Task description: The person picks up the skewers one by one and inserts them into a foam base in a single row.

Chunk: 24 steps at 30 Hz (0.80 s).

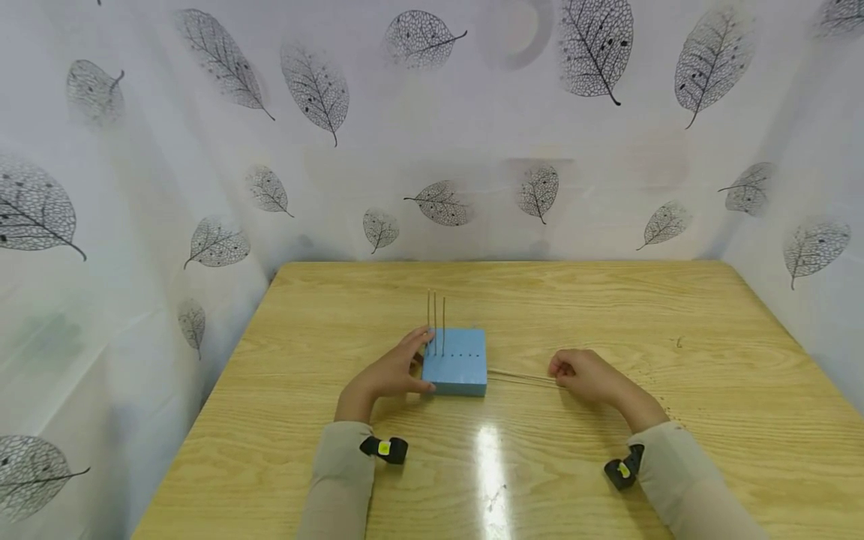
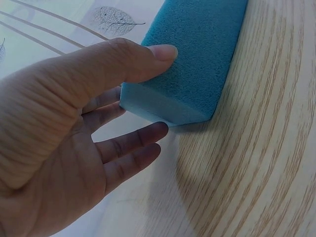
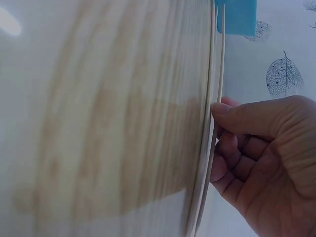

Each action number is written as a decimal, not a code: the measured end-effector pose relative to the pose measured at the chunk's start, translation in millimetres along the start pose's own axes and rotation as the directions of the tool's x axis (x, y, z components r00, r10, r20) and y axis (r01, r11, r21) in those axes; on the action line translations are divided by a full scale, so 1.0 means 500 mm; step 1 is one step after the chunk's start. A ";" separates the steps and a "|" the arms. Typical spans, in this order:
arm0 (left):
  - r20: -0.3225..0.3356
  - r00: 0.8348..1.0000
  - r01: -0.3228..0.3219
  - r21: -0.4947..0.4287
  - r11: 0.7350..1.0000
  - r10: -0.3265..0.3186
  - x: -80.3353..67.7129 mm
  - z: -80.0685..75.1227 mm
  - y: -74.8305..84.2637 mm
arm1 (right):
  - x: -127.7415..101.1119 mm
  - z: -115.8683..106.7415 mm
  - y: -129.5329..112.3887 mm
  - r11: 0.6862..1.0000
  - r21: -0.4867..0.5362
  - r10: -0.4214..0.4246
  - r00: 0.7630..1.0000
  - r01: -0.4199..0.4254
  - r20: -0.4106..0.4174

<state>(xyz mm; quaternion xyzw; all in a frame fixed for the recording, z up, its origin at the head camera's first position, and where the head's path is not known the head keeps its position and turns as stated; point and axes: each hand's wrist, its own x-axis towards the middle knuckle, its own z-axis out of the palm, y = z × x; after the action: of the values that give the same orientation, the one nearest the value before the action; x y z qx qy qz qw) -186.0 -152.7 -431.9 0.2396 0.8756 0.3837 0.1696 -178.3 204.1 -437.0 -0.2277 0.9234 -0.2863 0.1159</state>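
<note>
the left hand (image 1: 391,371) is bracing the square blue foam block (image 1: 457,361) near the middle of the pale wooden table (image 1: 675,322), thumb lying on its top face and straight fingers (image 2: 131,143) spreading along its left side, pressing rather than gripping. three thin wooden sticks (image 1: 435,324) are standing upright in the row of holes at the block's left end, and several holes beside them are showing empty. the right hand (image 1: 583,373) is curling its thumb and fingers (image 3: 237,165) onto the thin loose wooden sticks (image 1: 520,375) lying flat on the table just right of the block; whether one is properly pinched is hard to tell. judging from this, it is worth separating a single stick, pinching it near one end, keeping it upright over the next empty hole, and keeping the block pressed down.
</note>
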 end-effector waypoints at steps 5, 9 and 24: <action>0.005 1.000 0.006 -0.006 1.000 -0.006 0.000 0.000 0.000 | -0.002 -0.011 -0.007 1.000 -0.020 -0.005 1.000 0.004 -0.015; 0.006 1.000 0.008 -0.013 1.000 -0.008 -0.001 0.000 0.001 | -0.002 -0.021 -0.010 0.999 -0.041 -0.014 0.999 0.012 -0.038; 0.007 1.000 0.023 -0.024 0.999 -0.023 -0.001 0.001 0.000 | 0.002 -0.029 -0.023 0.992 -0.084 -0.119 0.954 0.099 -0.277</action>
<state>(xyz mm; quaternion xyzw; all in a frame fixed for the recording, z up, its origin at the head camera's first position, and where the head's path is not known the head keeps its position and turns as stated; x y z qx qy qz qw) -185.4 -152.4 -432.2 0.2288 0.8731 0.3912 0.1800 -180.1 201.8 -418.7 -0.2392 0.9259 -0.2896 -0.0404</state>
